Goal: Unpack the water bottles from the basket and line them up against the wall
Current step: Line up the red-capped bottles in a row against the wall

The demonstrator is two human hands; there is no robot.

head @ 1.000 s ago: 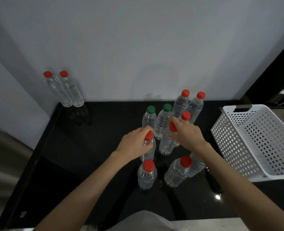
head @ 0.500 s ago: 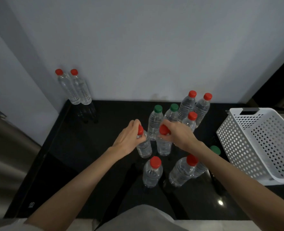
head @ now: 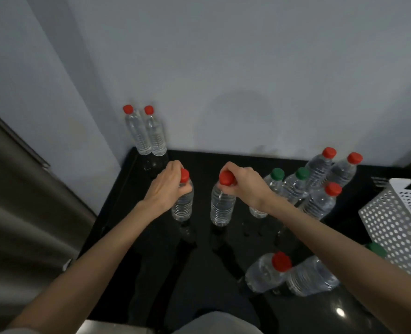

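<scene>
My left hand (head: pixel 168 189) grips the neck of a red-capped water bottle (head: pixel 184 203), held just above the black counter (head: pixel 199 273). My right hand (head: pixel 245 186) grips the cap end of a second red-capped bottle (head: pixel 222 206) beside it. Two red-capped bottles (head: pixel 146 131) stand side by side against the wall in the far left corner. A cluster of several bottles (head: pixel 317 182) with red and green caps stands to the right. Two more bottles (head: pixel 284 276) stand near the front. The white perforated basket (head: pixel 397 222) lies tipped at the right edge.
The grey wall (head: pixel 247 68) runs along the back of the counter, with a side wall at the left. A grey metal surface (head: pixel 18 213) borders the counter on the left. A green cap (head: pixel 376 249) shows beside the basket, under my right forearm.
Both hands have lifted their bottles out of the cluster and carried them left, toward the two bottles in the corner. My view has shifted left too.
</scene>
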